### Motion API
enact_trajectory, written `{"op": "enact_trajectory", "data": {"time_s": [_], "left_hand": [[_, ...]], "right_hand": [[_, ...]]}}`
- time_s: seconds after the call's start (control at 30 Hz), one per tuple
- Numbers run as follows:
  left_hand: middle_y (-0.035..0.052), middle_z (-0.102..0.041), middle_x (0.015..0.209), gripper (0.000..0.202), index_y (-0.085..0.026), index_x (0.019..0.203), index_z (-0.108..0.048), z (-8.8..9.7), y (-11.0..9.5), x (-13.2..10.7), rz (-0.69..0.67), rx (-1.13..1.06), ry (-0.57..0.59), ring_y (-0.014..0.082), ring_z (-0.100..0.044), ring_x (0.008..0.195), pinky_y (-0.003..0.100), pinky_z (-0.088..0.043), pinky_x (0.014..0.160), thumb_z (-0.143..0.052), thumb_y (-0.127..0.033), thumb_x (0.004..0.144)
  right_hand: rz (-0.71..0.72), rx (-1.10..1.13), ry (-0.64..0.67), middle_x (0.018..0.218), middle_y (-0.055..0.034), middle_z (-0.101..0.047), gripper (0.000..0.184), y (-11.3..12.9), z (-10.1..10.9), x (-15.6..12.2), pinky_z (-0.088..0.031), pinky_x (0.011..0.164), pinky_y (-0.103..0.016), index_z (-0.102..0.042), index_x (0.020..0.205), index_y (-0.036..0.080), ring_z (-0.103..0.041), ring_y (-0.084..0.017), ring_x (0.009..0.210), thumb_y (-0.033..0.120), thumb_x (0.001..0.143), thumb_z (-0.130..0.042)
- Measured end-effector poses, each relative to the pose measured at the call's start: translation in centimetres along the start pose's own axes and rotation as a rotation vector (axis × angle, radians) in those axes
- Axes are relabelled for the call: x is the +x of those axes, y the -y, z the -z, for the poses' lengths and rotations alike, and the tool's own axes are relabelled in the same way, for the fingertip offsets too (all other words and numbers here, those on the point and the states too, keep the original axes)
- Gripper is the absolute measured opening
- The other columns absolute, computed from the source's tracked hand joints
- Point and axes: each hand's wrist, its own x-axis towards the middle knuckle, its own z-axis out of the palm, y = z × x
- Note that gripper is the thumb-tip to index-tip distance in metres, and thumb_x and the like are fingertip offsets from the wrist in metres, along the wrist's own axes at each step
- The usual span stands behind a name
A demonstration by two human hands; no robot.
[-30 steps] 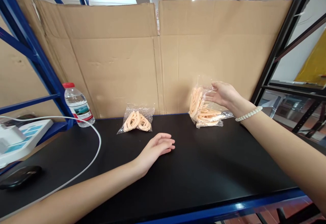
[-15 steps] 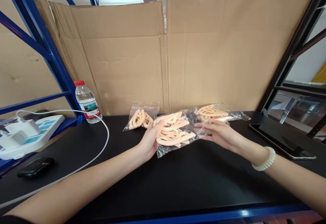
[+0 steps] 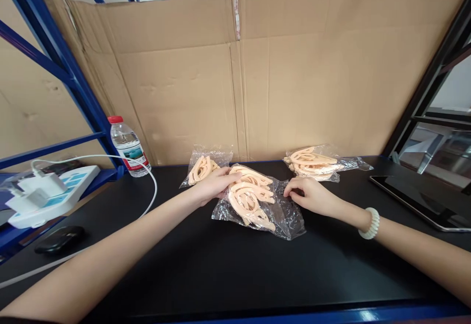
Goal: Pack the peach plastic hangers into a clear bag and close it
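Observation:
A clear plastic bag of peach-coloured ring-shaped pieces [image 3: 253, 201] lies on the black table top [image 3: 235, 265] in the middle. My left hand [image 3: 211, 185] grips its left upper edge with curled fingers. My right hand [image 3: 307, 194] pinches its right edge, a white bead bracelet [image 3: 370, 223] on that wrist. A smaller bag of the same pieces [image 3: 204, 167] leans behind my left hand. A third bag [image 3: 316, 163] lies flat at the back right.
Cardboard sheets [image 3: 235, 73] wall off the back. A water bottle [image 3: 128, 146] stands at the back left by a blue rack post. A white power strip with chargers [image 3: 47, 194], a white cable and a black mouse [image 3: 59, 238] sit left. A dark tablet [image 3: 423, 201] lies right.
My right hand took one bag from the right pile and brought it to the middle; both hands then lowered it onto the table and now hold its edges.

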Motion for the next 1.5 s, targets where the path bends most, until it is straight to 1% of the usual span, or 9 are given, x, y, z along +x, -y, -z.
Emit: {"op": "enact_trajectory", "data": {"time_s": [0.1, 0.23, 0.37, 0.47, 0.57, 0.73, 1.03, 1.27, 1.5], "left_hand": [[0.0124, -0.073, 0.100, 0.041, -0.015, 0.098, -0.062, -0.2, -0.7, -0.7, -0.029, 0.005, 0.010, 0.0261, -0.069, 0.093, 0.037, -0.058, 0.076, -0.084, -0.030, 0.066], [0.0090, -0.071, 0.091, 0.029, -0.016, 0.081, -0.058, -0.6, -0.8, -1.3, -0.071, -0.018, 0.000, 0.0185, -0.069, 0.084, 0.033, -0.058, 0.081, -0.081, -0.030, 0.070], [0.0049, -0.069, 0.080, 0.023, -0.018, 0.075, -0.057, -0.5, -1.0, -1.3, -0.148, 0.058, -0.033, 0.0167, -0.068, 0.078, 0.034, -0.058, 0.077, -0.077, -0.028, 0.071], [0.0036, -0.068, 0.070, 0.019, -0.018, 0.072, -0.059, -0.5, -1.4, -1.5, -0.225, 0.210, -0.043, 0.0179, -0.067, 0.070, 0.030, -0.057, 0.061, -0.074, -0.029, 0.072], [0.0022, -0.067, 0.063, 0.016, -0.019, 0.068, -0.059, -0.7, -2.0, -2.1, -0.325, 0.372, -0.042, 0.0188, -0.066, 0.064, 0.025, -0.052, 0.051, -0.072, -0.029, 0.073], [-0.0024, -0.066, 0.060, 0.015, -0.022, 0.073, -0.056, -1.0, -2.9, -2.4, -0.480, 0.520, -0.078, 0.0135, -0.061, 0.052, 0.023, -0.046, 0.050, -0.070, -0.027, 0.075], [0.0043, -0.074, 0.074, 0.046, -0.020, 0.107, -0.055, -0.7, -3.3, -2.1, -0.351, 0.362, -0.061, 0.0173, -0.066, 0.059, 0.027, -0.048, 0.052, -0.078, -0.031, 0.069], [0.0089, -0.074, 0.084, 0.042, -0.016, 0.102, -0.069, -0.8, -4.4, -1.3, -0.330, 0.286, -0.100, 0.0173, -0.065, 0.062, 0.032, -0.049, 0.060, -0.082, -0.034, 0.066], [0.0045, -0.072, 0.078, 0.025, -0.016, 0.087, -0.073, -0.7, -4.7, -0.8, -0.405, 0.210, -0.134, 0.0141, -0.062, 0.063, 0.031, -0.049, 0.068, -0.081, -0.027, 0.066]], "right_hand": [[0.015, -0.083, 0.008, 0.077, -0.0064, -0.067, 0.018, -0.2, 0.5, -0.3, -0.046, 0.074, -0.038, -0.071, 0.074, 0.019, -0.059, -0.022, 0.076, 0.018, 0.082, -0.055], [0.038, -0.143, 0.043, 0.081, -0.0080, -0.067, 0.027, -0.1, 1.5, -0.8, -0.046, 0.078, -0.041, -0.072, 0.076, 0.021, -0.059, -0.025, 0.082, 0.038, 0.088, -0.056], [0.183, -0.108, 0.137, 0.103, -0.0075, -0.066, 0.019, -0.1, 1.7, -1.2, -0.046, 0.089, -0.042, -0.072, 0.100, 0.025, -0.059, -0.026, 0.097, 0.032, 0.087, -0.060], [0.233, -0.059, 0.212, 0.106, -0.0074, -0.065, 0.023, -0.2, 1.7, -1.2, -0.045, 0.091, -0.041, -0.071, 0.106, 0.025, -0.058, -0.025, 0.101, 0.031, 0.090, -0.055], [0.229, -0.101, 0.240, 0.102, -0.0081, -0.065, 0.022, -0.1, 2.1, -1.2, -0.046, 0.087, -0.040, -0.070, 0.102, 0.023, -0.059, -0.024, 0.095, 0.033, 0.091, -0.054], [0.158, -0.164, 0.187, 0.075, -0.0040, -0.061, 0.014, 0.0, 2.9, -1.4, -0.044, 0.069, -0.034, -0.062, 0.074, 0.021, -0.056, -0.020, 0.071, 0.026, 0.086, -0.057], [0.047, -0.116, 0.085, 0.078, -0.0039, -0.061, 0.007, -0.6, 2.5, -1.9, -0.045, 0.066, -0.033, -0.057, 0.077, 0.021, -0.056, -0.020, 0.071, 0.020, 0.082, -0.052], [0.034, -0.082, 0.049, 0.091, -0.0071, -0.063, 0.012, -1.0, 1.8, -1.8, -0.049, 0.077, -0.039, -0.061, 0.092, 0.022, -0.059, -0.023, 0.082, 0.022, 0.084, -0.052], [-0.014, -0.016, -0.010, 0.097, -0.0076, -0.064, 0.017, -0.7, 1.5, -2.0, -0.051, 0.074, -0.038, -0.060, 0.098, 0.021, -0.060, -0.023, 0.085, 0.027, 0.091, -0.046]]}}
